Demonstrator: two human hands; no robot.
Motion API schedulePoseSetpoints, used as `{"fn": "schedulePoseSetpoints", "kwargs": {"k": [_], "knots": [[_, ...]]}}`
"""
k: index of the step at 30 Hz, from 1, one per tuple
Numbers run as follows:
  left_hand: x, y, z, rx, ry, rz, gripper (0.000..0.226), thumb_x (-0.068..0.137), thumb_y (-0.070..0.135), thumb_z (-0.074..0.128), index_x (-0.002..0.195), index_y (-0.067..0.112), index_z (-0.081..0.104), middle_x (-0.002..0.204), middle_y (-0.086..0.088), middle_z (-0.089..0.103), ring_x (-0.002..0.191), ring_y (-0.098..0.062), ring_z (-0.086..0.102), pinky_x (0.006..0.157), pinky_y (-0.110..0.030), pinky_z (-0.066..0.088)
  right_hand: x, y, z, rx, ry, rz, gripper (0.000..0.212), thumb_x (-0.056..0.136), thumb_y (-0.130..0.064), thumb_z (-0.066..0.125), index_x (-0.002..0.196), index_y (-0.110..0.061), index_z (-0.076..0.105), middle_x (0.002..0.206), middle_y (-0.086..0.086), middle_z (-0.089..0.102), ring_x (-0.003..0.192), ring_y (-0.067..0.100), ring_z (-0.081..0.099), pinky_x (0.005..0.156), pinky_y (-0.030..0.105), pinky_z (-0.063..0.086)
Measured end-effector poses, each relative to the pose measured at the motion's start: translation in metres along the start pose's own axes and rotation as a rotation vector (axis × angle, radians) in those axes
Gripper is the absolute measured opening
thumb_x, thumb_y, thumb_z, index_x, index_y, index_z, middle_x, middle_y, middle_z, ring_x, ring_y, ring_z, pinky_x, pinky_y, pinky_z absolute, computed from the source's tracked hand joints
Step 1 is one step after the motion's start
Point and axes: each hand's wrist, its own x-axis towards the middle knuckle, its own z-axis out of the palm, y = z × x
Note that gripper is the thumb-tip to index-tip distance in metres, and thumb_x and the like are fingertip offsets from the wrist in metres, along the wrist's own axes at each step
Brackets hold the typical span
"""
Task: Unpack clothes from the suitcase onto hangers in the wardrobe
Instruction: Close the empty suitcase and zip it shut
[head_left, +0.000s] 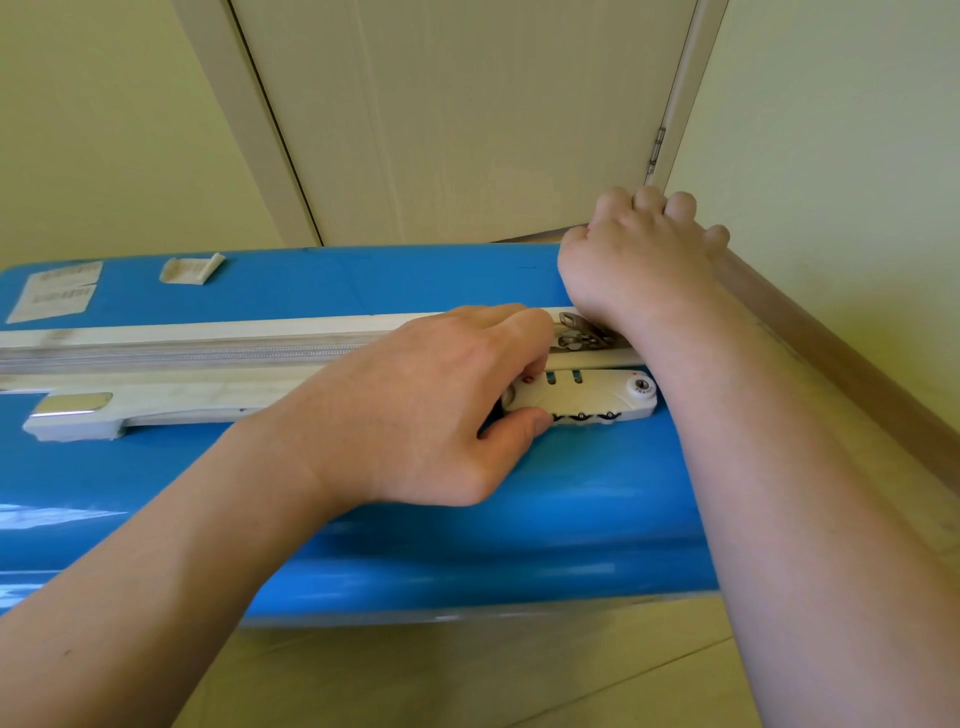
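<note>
blue hard-shell suitcase (363, 519) stands on its side on the floor (467, 675), still zipped and locked, so the clothes are inside and none can be seen. left hand (431, 410) is the working grip: thumb on the near edge of the white lock (587, 397), fingers curled over its far edge, pinching it at the end away from the keyhole. the dials sit just right of the thumb. the zip pulls (579, 332) lie just beyond the fingers, seemingly docked in the lock slots. right hand (639, 249) is farther out, beyond the pulls, fingers curled over the far top edge of the case, bracing it.

judgement: the step is releasing the lock. best to keep the brace firm so the case does not tip away, set the dials, slide the release with the thumb, and let the pulls pop free before drawing them along the zip (182, 353) leftward. forcing the pulls early risks bending them.

left of the grip are a white handle (72, 415) and stickers (52, 291). behind the case is a pale door (467, 130) with cream walls either side; a wood skirting (831, 353) runs right of the hands. the floor is light tile. no wardrobe or hangers are in view.
</note>
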Motion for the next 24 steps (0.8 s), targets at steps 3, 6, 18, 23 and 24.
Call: {"fn": "schedulePoseSetpoints", "kwargs": {"k": [3, 6, 18, 23, 24], "knots": [[-0.0006, -0.0001, -0.0011, -0.014, -0.01, -0.001, 0.019, 0.083, 0.034, 0.052, 0.093, 0.017, 0.048, 0.08, 0.01, 0.046, 0.071, -0.012, 0.042, 0.061, -0.022, 0.036, 0.0002, -0.0003, 0.0004, 0.002, -0.004, 0.005, 0.039, 0.095, -0.028, 0.026, 0.126, -0.013, 0.043, 0.129, 0.01, 0.043, 0.124, 0.03, 0.032, 0.097, 0.049, 0.028], [-0.0018, -0.0002, -0.0017, -0.013, -0.011, 0.007, 0.019, 0.084, 0.033, 0.052, 0.093, 0.017, 0.048, 0.081, 0.009, 0.047, 0.071, -0.013, 0.043, 0.062, -0.028, 0.038, 0.0006, -0.0007, 0.0, -0.001, -0.007, 0.006, 0.039, 0.095, -0.028, 0.026, 0.127, -0.013, 0.043, 0.129, 0.009, 0.043, 0.123, 0.03, 0.033, 0.097, 0.049, 0.029], [-0.0011, 0.0047, 0.0001, 0.032, 0.015, -0.023, 0.023, 0.081, 0.04, 0.051, 0.09, 0.018, 0.047, 0.078, 0.008, 0.048, 0.068, -0.014, 0.044, 0.06, -0.031, 0.04, -0.001, -0.0015, 0.0003, 0.003, 0.01, 0.003, 0.039, 0.095, -0.028, 0.027, 0.126, -0.012, 0.044, 0.129, 0.01, 0.043, 0.124, 0.03, 0.033, 0.097, 0.049, 0.028], [-0.0005, 0.0056, 0.0006, 0.039, 0.018, -0.026, 0.026, 0.081, 0.043, 0.048, 0.089, 0.018, 0.047, 0.078, 0.008, 0.048, 0.068, -0.014, 0.043, 0.06, -0.029, 0.037, -0.0013, -0.0008, 0.0, -0.002, 0.009, 0.004, 0.039, 0.095, -0.028, 0.027, 0.127, -0.012, 0.044, 0.129, 0.01, 0.043, 0.124, 0.03, 0.033, 0.097, 0.049, 0.029], [-0.0003, 0.0053, 0.0004, 0.038, 0.017, -0.021, 0.024, 0.082, 0.041, 0.049, 0.089, 0.018, 0.047, 0.079, 0.008, 0.048, 0.068, -0.014, 0.042, 0.06, -0.027, 0.036, -0.001, -0.0009, -0.0002, -0.004, 0.006, 0.005, 0.039, 0.095, -0.027, 0.026, 0.127, -0.012, 0.043, 0.129, 0.01, 0.043, 0.124, 0.03, 0.033, 0.097, 0.049, 0.029]]}}
